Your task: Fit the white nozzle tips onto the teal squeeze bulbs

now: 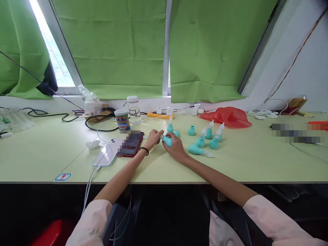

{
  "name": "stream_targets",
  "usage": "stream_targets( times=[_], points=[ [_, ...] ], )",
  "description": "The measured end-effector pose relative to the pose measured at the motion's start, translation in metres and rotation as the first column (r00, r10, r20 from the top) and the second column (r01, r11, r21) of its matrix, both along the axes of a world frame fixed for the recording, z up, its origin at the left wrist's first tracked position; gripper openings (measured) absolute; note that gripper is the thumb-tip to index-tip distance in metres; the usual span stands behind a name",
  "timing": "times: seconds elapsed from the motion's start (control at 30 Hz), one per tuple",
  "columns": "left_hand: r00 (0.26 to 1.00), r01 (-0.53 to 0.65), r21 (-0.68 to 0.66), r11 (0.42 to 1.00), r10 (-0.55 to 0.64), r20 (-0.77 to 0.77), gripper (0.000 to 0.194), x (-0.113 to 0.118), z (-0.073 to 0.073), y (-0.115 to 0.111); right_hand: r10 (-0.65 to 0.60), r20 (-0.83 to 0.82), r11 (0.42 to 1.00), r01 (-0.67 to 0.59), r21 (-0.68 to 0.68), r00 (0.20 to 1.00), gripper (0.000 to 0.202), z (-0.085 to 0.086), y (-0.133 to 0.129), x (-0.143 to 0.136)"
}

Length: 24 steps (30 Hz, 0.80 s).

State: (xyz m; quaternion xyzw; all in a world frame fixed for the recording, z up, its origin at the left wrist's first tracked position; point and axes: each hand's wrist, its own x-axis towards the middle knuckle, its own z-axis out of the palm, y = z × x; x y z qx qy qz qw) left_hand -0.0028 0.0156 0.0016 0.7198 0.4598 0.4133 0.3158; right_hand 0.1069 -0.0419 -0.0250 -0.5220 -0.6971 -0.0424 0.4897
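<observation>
My right hand (176, 147) is wrapped round a teal bulb nasal aspirator (168, 141) above the table. My left hand (154, 138), with a dark band at the wrist, pinches the clear tip at the bulb's left end. Just behind my hands are an upright aspirator with a frosted tip (170, 125) and another teal bulb (176, 133). To the right stand several upright aspirators (200, 140) with pale tips, and one bare bulb (191, 130) without a tip. Nearer to me, one aspirator (196, 149) lies on its side, tip pointing right.
Left of my hands lie a red-cased phone (133, 143) and a pale phone (109, 153) with white cables. Behind them stand a printed canister (122, 121) and a clear jar (134, 111). A yellow power strip (160, 115) and a red plastic bag (227, 117) lie farther back.
</observation>
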Motion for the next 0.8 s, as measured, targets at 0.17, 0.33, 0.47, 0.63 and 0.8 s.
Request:
stream_targets(
  times=[0.17, 0.33, 0.47, 0.63, 0.8],
  points=[
    [0.993, -0.107, 0.081, 0.991, 0.111, -0.043, 0.032, 0.004, -0.006, 0.002, -0.061, 0.07, 0.998, 0.062, -0.007, 0.996, 0.019, -0.003, 0.005, 0.002],
    [0.981, -0.166, 0.212, 0.963, 0.183, -0.064, 0.025, 0.007, -0.011, 0.0, -0.087, 0.031, 0.996, 0.087, -0.005, 0.996, 0.016, -0.005, 0.009, 0.003],
    [0.975, -0.17, 0.287, 0.943, 0.204, -0.091, 0.029, 0.007, -0.012, -0.003, -0.083, 0.024, 0.997, 0.083, 0.008, 0.996, 0.017, -0.006, 0.01, 0.004],
    [0.974, -0.227, 0.274, 0.935, 0.225, 0.037, 0.033, 0.008, -0.009, -0.005, -0.042, 0.013, 0.999, 0.042, -0.007, 0.999, 0.018, -0.004, 0.007, 0.004],
    [0.975, -0.22, 0.279, 0.935, 0.214, 0.052, 0.031, 0.008, -0.008, -0.006, 0.025, -0.131, 0.997, -0.035, -0.072, 0.991, 0.013, 0.0, 0.004, 0.001]
  ],
)
